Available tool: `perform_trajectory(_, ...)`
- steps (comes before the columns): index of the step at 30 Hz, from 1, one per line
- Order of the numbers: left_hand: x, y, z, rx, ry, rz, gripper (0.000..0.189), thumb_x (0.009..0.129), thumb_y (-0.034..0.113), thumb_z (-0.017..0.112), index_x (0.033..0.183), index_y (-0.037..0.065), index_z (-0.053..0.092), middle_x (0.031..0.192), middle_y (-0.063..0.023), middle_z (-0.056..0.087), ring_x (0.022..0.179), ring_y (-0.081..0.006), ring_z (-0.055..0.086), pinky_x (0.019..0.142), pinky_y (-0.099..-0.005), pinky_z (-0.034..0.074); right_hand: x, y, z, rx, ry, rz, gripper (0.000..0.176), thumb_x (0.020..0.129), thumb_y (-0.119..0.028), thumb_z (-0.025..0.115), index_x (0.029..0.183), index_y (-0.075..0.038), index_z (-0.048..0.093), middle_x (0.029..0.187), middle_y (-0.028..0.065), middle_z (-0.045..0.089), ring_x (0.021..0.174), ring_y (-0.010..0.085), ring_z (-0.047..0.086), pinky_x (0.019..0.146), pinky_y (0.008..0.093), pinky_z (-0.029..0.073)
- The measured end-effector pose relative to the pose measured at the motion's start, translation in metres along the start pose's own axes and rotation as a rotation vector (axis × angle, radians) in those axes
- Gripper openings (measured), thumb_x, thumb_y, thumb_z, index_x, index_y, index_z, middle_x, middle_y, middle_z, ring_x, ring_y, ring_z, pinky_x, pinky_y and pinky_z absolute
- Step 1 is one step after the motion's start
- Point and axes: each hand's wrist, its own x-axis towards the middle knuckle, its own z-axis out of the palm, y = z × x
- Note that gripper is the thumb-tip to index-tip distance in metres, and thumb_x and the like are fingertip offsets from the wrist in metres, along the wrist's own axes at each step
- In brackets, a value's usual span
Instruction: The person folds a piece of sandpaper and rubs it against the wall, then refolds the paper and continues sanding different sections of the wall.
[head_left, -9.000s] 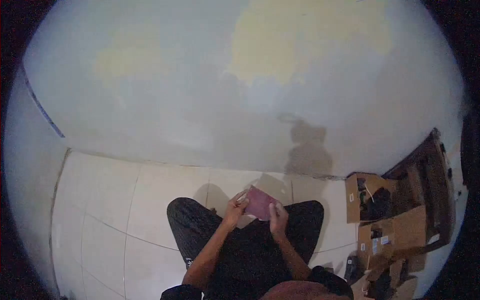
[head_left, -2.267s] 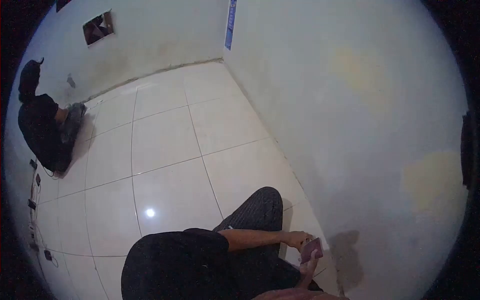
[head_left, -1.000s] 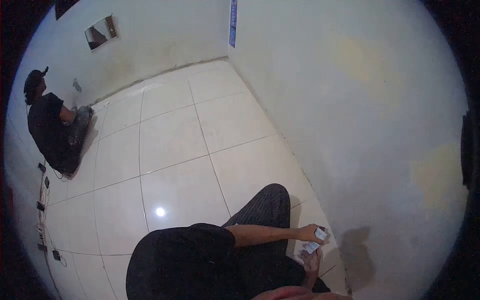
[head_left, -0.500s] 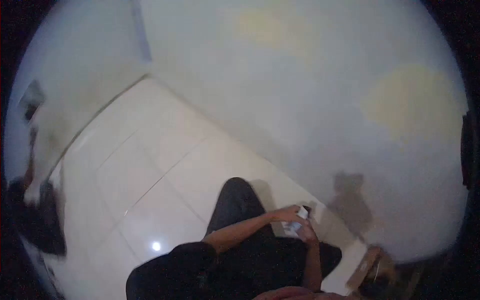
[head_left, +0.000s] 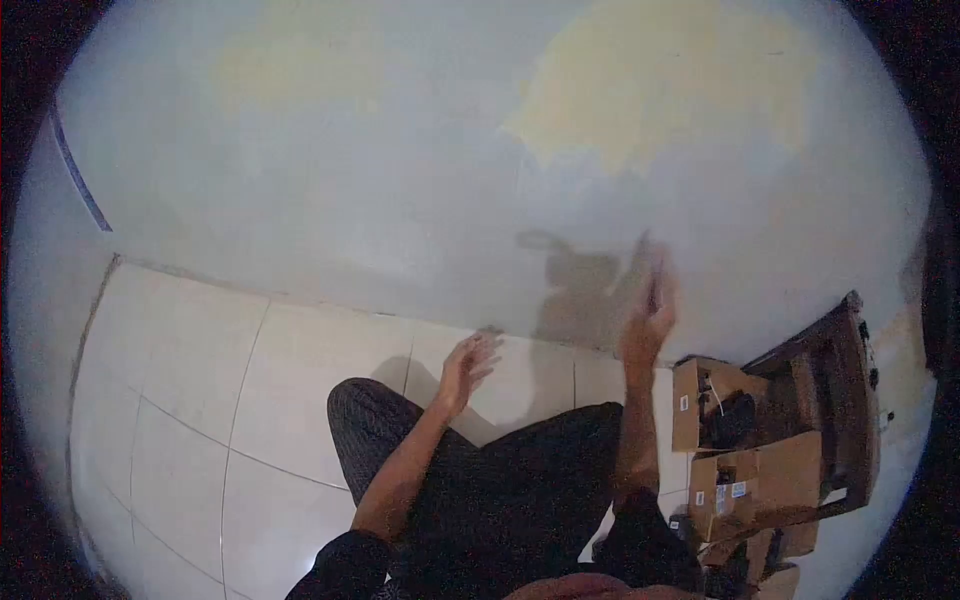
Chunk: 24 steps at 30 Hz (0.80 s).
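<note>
My left hand (head_left: 468, 366) is raised above the floor near the foot of the wall, its fingers spread with nothing visible between them. Farther right and higher in the view, my right hand (head_left: 652, 305) is held up in front of the wall. Motion smears its fingers, which point upward, and I cannot tell whether it holds anything. Below both hands are my crossed legs in dark patterned trousers (head_left: 520, 470). The small white item from the earlier frame does not show now.
Open cardboard boxes (head_left: 755, 478) with dark items and a cable inside stand to my right, by a dark brown wooden piece of furniture (head_left: 840, 400). Ahead rises a pale wall (head_left: 400, 200) with yellowish patches. Light tiles (head_left: 290, 400) cover the floor.
My hands were together around a small white item and are now apart, the right one lifted toward the wall. The view has turned right, bringing the boxes into sight.
</note>
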Motion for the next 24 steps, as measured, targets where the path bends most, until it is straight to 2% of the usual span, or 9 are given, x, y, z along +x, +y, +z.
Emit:
perform_trajectory(1,0.001,-0.003,-0.004,0.064,0.111,0.002,0.065,0.093,0.047,0.048,0.139,0.004,0.034,0.134,-0.0143,0.05,0.122,-0.0274,0.048,0.101,-0.0439,0.037,0.027,-0.037,-0.008,-0.274,0.268,-0.353,0.044,0.097,-0.005,0.045,0.14,0.002,0.038,0.14,0.0167,0.045,0.126,0.0228,0.046,0.101,0.0337,0.041)
perform_trajectory(3,0.007,-0.014,-0.015,0.019,0.13,-0.024,0.056,0.093,0.043,0.048,0.134,0.006,0.04,0.129,-0.0128,0.054,0.116,-0.0256,0.052,0.098,-0.0433,0.04,0.066,-0.085,0.009,-0.055,0.494,-0.206,0.055,0.09,0.0,0.046,0.143,-0.002,0.035,0.146,0.0177,0.038,0.135,0.0326,0.035,0.109,0.0437,0.031)
perform_trajectory(5,0.005,-0.004,-0.005,0.146,0.128,-0.058,0.049,0.093,0.041,0.049,0.128,0.008,0.046,0.124,-0.0111,0.057,0.108,-0.0241,0.057,0.092,-0.0419,0.044,0.1,-0.045,0.026,-0.278,0.459,-0.571,0.057,0.088,-0.001,0.048,0.143,-0.003,0.035,0.148,0.0157,0.037,0.137,0.033,0.033,0.112,0.0443,0.027)
perform_trajectory(12,0.003,-0.016,-0.017,0.131,0.169,-0.073,0.04,0.093,0.035,0.05,0.122,0.008,0.05,0.114,-0.0091,0.062,0.099,-0.0211,0.06,0.083,-0.0371,0.049,0.092,-0.029,0.078,-0.871,-0.452,-1.206,0.055,0.085,-0.007,0.05,0.14,-0.002,0.04,0.145,0.0152,0.041,0.135,0.0316,0.037,0.114,0.0491,0.023)
perform_trajectory(16,0.003,-0.017,-0.018,0.159,0.208,-0.07,0.036,0.095,0.032,0.048,0.12,0.007,0.052,0.111,-0.0091,0.063,0.092,-0.0196,0.062,0.077,-0.0337,0.051,0.107,-0.037,0.063,-0.622,0.219,-0.905,0.054,0.084,-0.014,0.056,0.136,-0.003,0.045,0.139,0.0136,0.048,0.132,0.0293,0.041,0.114,0.0453,0.026)
perform_trajectory(17,0.002,-0.019,-0.017,0.178,0.205,-0.058,0.035,0.095,0.032,0.048,0.12,0.007,0.053,0.11,-0.0088,0.064,0.09,-0.0192,0.062,0.075,-0.0327,0.051,0.099,-0.039,0.067,-0.628,0.218,-0.901,0.054,0.084,-0.014,0.056,0.136,-0.003,0.045,0.139,0.0136,0.048,0.132,0.0293,0.041,0.114,0.0453,0.026)
perform_trajectory(19,0.001,-0.02,-0.017,0.181,0.197,-0.07,0.035,0.095,0.032,0.049,0.119,0.007,0.054,0.108,-0.0082,0.064,0.089,-0.0191,0.063,0.075,-0.0329,0.051,0.082,-0.036,0.072,-0.676,-0.348,-0.949,0.059,0.079,0.001,0.058,0.137,-0.001,0.044,0.14,0.0156,0.047,0.131,0.0328,0.042,0.112,0.0469,0.029)
perform_trajectory(20,0.0,-0.019,-0.018,0.178,0.196,-0.076,0.036,0.094,0.033,0.049,0.118,0.007,0.055,0.107,-0.0075,0.064,0.088,-0.0191,0.063,0.076,-0.033,0.051,0.088,-0.032,0.073,-0.842,-0.455,-1.201,0.062,0.076,-0.001,0.061,0.136,-0.002,0.046,0.138,0.0161,0.048,0.13,0.0327,0.044,0.112,0.0464,0.029)
perform_trajectory(24,0.0,-0.023,-0.018,0.215,0.234,-0.037,0.037,0.094,0.035,0.051,0.118,0.008,0.056,0.105,-0.0067,0.063,0.087,-0.0189,0.063,0.073,-0.0319,0.051,0.098,-0.04,0.058,-0.612,0.083,-0.871,0.053,0.085,-0.002,0.047,0.138,-0.002,0.043,0.137,0.0154,0.05,0.128,0.03,0.046,0.112,0.0453,0.028)
